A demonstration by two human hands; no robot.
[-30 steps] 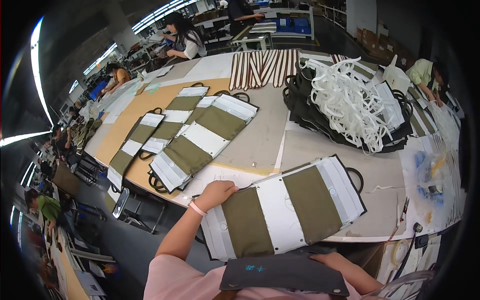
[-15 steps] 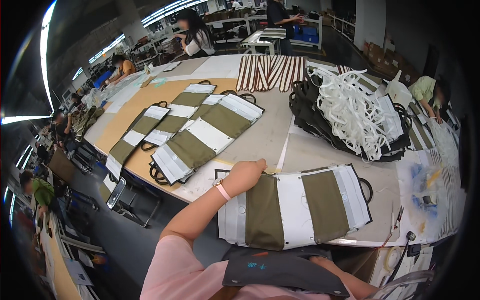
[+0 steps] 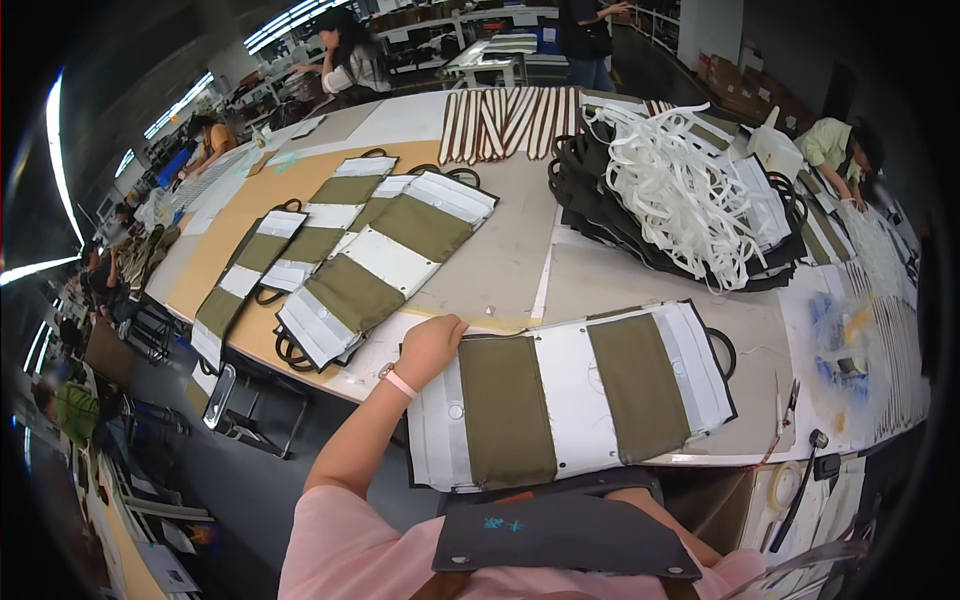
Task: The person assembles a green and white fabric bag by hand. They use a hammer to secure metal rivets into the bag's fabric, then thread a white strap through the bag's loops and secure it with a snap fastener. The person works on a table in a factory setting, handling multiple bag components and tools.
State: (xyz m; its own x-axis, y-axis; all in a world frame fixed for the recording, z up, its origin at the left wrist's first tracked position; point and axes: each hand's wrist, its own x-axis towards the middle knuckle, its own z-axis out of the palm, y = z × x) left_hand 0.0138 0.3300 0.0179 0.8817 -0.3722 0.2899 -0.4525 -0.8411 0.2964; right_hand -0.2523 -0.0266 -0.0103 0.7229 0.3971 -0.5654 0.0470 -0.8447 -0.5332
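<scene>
A flat striped bag (image 3: 505, 410) in olive green and white, with a dark border and a black loop handle at its right end, lies at the table's near edge. My left hand (image 3: 432, 350) is closed on its far edge, near the left corner, fingers curled there. The fingertips are partly hidden. My right forearm (image 3: 655, 508) passes below the bag's near edge; the right hand itself is hidden behind the apron (image 3: 560, 535) and bag.
Several similar striped bags (image 3: 385, 265) lie to the left. White straps (image 3: 685, 195) heap on dark bags at the back right, beside brown-and-white strips (image 3: 508, 125). Scissors (image 3: 788, 405) and a tape roll (image 3: 784, 487) sit at right. Other people work around the table.
The whole view has shifted, so most things sit further left and higher. My left hand stays at the bag's far edge, nearer its left corner. The right hand has gone further out of sight.
</scene>
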